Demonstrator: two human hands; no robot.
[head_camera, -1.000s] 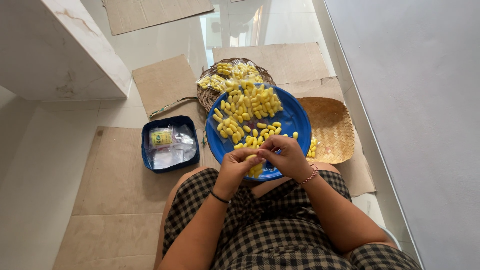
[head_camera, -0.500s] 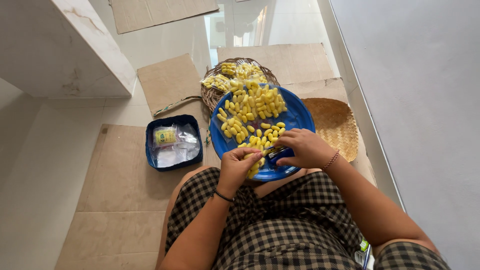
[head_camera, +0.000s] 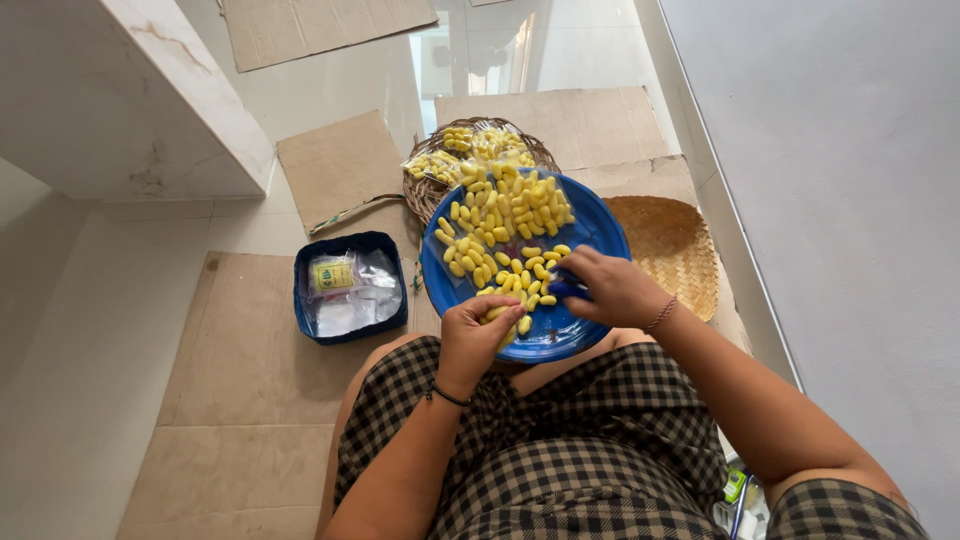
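A round blue plate (head_camera: 600, 232) rests on my lap, covered with several small yellow oblong pieces (head_camera: 505, 215). My left hand (head_camera: 475, 335) is at the plate's near edge, closed on a small clear bag (head_camera: 500, 320) with a few yellow pieces in it. My right hand (head_camera: 610, 290) lies on the plate's right side with its fingers curled among the pieces, touching them; whether it pinches any is hidden.
A woven basket (head_camera: 425, 190) behind the plate holds filled clear bags of yellow pieces. A flat woven tray (head_camera: 670, 245) lies to the right. A dark blue square box (head_camera: 350, 290) with clear wrappers sits to the left on cardboard sheets (head_camera: 250, 340). A white wall runs along the right.
My right hand moved from beside my left hand out to the plate's right side among the pieces. The left hand stayed at the plate's near edge.
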